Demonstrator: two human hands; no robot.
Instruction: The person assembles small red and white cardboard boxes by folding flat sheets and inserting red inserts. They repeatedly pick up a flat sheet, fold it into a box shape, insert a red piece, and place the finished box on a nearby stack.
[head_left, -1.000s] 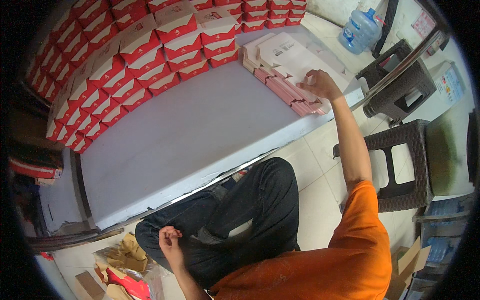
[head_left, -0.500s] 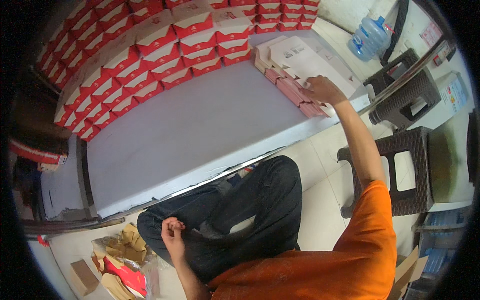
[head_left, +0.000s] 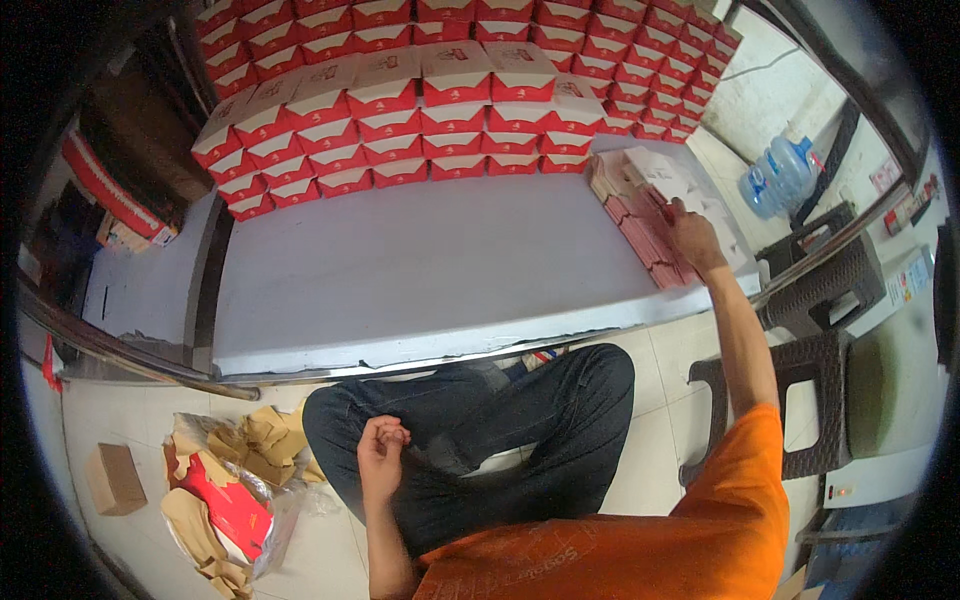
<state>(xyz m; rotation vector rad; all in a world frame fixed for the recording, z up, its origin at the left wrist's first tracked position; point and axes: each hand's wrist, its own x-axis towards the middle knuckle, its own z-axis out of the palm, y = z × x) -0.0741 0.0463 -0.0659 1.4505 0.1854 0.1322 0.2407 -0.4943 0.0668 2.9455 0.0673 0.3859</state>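
A stack of flat, unfolded cartons (head_left: 640,235), white on top with pinkish-red edges, lies at the right end of the grey-white table. Over its right part reaches my right hand (head_left: 695,238), fingers bent and closed on the edge of a flat carton; its fingertips are partly hidden. My left hand (head_left: 382,455) hovers above my left thigh with its fingers curled in and nothing visible in them. Folded red-and-white boxes (head_left: 455,120) stand in stacked rows along the far side of the table.
The table top (head_left: 420,265) spreads between the box rows and my crossed legs. Brown paper and plastic wrapping (head_left: 225,490) lie on the floor at left, beside a small brown box (head_left: 115,480). Dark woven-pattern stools (head_left: 790,370) and a blue water jug (head_left: 780,178) are at right.
The view has turned, so the table and boxes sit lower and further right. My right hand's fingers have gone from lying over the top carton to bending around an edge. My left hand stays curled.
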